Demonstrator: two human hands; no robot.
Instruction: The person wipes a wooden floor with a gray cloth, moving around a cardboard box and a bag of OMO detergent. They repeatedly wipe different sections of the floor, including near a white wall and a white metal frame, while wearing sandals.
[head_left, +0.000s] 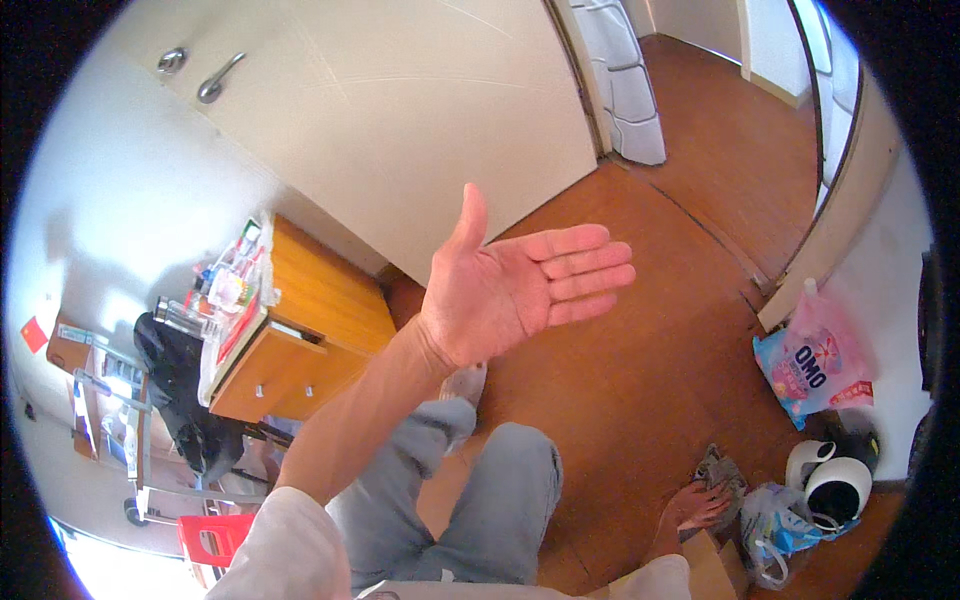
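Observation:
My left hand (517, 289) is stretched out in mid-air at the centre of the view, palm facing up, thumb apart and fingers straight. It holds nothing. Below it are my knees in light grey-blue trousers (502, 495). Low on the right, my right hand (701, 506) rests with bent fingers on a crumpled grey-brown bundle (724, 484), which looks like cloth but is too blurred to name surely. An open cardboard box (709, 562) is just below that hand. Beside the bundle lies a clear plastic bag (776, 525) with blue and white contents.
A pale door (420, 112) with a metal handle (217, 79) stands ahead over the reddish-brown floor (637, 360). To the left is a wooden cabinet (330, 292) topped with bottles and clutter. An OMO detergent bag (817, 360) and a white-and-black rounded object (836, 487) line the right wall.

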